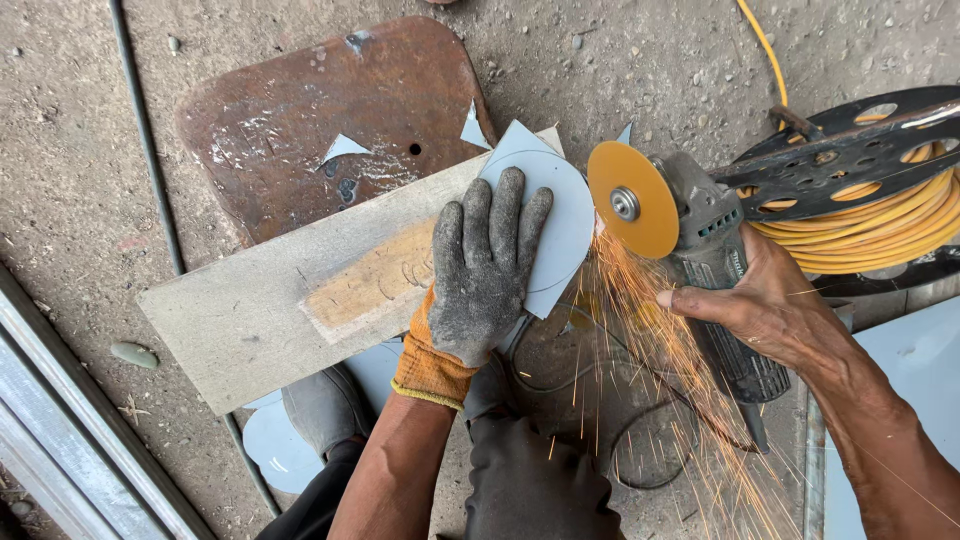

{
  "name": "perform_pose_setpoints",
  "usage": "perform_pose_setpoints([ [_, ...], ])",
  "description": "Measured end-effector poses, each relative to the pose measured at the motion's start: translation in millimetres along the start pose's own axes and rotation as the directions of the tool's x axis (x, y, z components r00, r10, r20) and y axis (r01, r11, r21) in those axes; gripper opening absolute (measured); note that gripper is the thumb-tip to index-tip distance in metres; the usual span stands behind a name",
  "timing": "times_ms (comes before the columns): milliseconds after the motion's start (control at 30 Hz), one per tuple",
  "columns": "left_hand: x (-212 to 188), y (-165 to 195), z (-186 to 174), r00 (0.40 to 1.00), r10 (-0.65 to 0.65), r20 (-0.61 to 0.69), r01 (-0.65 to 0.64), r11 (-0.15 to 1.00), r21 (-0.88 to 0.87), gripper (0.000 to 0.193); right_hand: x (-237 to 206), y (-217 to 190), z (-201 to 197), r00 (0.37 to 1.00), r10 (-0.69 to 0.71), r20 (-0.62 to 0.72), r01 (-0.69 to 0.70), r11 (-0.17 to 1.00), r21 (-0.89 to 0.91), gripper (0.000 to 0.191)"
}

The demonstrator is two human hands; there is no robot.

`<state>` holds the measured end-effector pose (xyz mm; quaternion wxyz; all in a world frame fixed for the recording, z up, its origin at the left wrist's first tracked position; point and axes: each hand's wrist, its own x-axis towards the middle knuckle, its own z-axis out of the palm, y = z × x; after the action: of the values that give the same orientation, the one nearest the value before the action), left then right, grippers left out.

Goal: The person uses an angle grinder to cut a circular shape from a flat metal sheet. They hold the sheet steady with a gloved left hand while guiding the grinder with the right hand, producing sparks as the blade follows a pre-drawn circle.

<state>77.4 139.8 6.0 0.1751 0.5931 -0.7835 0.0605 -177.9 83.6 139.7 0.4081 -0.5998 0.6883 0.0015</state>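
— Where did the thin pale-grey sheet-metal piece [560,215] lie?
— On the grey plank [250,310], stiff, light, sharp-edged. The gloved left hand [485,270] pressed it flat, fingers spread.
— The right hand [765,305]?
— Wrapped around the grey angle grinder [715,250], its yellow disc [632,198] touching the edge.

Worn glove, smooth sheet metal, rusty plate

The left hand [487,268] wears a dirty knitted cloth glove on a smooth matt grey metal sheet [560,225]; the plank [300,300] is rough wood, the plate [320,120] rusty steel.
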Motion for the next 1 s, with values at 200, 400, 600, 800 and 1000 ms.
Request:
perform_pose_setpoints([
  [200, 0, -2, -4, 1.0, 0.017, 0.015, -0.017, 1.0, -0.003, 0.057, 3, -2, -2, 1.0, 0.009, -0.003, -0.009, 1.0, -0.002, 0.106],
  [400, 0, -1, -1, 1.0, 0.01, -0.024, -0.01, 1.0, -0.002, 0.056, 6, -3, -5, 0.997, -0.077, -0.002, 0.077, 0.996, -0.035, 0.104],
  [600, -1, 0, 1, 1.0, -0.005, -0.005, 0.004, 1.0, -0.014, 0.058, 10, 6, -4, 0.996, 0.08, 0.031, -0.081, 0.996, 0.024, 0.101],
  [800, -1, 0, 2, 0.999, 0.004, 0.034, -0.003, 1.0, -0.015, 0.06, 15, 21, -3, 0.998, -0.046, -0.034, 0.043, 0.994, -0.101, 0.119],
  [1000, 1, -1, 0, 1.0, 0.01, 0.011, -0.01, 1.0, 0.018, 0.058, 16, 11, -5, 1.0, 0.019, -0.003, -0.019, 0.995, -0.099, 0.113],
])
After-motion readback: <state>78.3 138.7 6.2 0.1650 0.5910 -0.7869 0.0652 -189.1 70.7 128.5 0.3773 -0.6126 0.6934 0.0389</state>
